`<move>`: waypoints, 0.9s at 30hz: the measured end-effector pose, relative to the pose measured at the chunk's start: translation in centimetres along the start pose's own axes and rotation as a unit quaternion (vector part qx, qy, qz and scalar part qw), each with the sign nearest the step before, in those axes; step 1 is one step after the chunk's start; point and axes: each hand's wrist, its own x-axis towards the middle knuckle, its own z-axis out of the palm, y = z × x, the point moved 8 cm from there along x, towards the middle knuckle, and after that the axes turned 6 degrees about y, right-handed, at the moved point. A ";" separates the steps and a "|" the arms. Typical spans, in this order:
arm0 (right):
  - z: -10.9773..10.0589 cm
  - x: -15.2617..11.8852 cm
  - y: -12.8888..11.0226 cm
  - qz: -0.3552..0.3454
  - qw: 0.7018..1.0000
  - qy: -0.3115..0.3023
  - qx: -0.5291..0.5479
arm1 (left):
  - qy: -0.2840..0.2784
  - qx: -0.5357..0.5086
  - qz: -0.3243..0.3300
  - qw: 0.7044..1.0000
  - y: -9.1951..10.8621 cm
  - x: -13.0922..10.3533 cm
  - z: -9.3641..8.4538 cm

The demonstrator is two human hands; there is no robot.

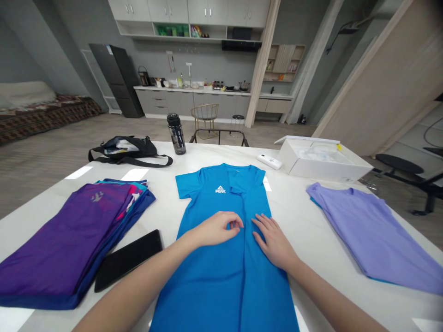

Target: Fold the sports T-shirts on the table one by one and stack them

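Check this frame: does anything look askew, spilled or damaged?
Nothing looks spilled or damaged. The blue shirt looks lopsided: one side is folded inward over the front while the opposite sleeve lies spread. The black bag and white box also stand open.

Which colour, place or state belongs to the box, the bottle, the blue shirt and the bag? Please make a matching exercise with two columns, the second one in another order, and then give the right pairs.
Things:
1. Box
2. Bottle
3. Blue shirt
4. Bag

Colour, place or state:
A. Black, left of the bottle
B. Under the right hand
C. White, beyond the lilac shirt
D. Tall, standing upright

Right pairs: 1-C, 2-D, 3-B, 4-A
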 end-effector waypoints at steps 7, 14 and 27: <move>-0.1 -0.1 0.0 0.004 1.000 0.013 0.005 | 0.050 0.185 -0.043 0.980 -0.8 -7.5 -1.8; -0.8 -0.5 -0.7 -0.020 0.999 0.032 -0.011 | 0.051 0.226 -0.008 0.973 0.5 -10.0 2.7; -1.1 -1.2 -0.7 -0.028 0.998 0.054 -0.016 | 0.149 0.178 -0.056 0.971 -8.4 -12.0 -4.1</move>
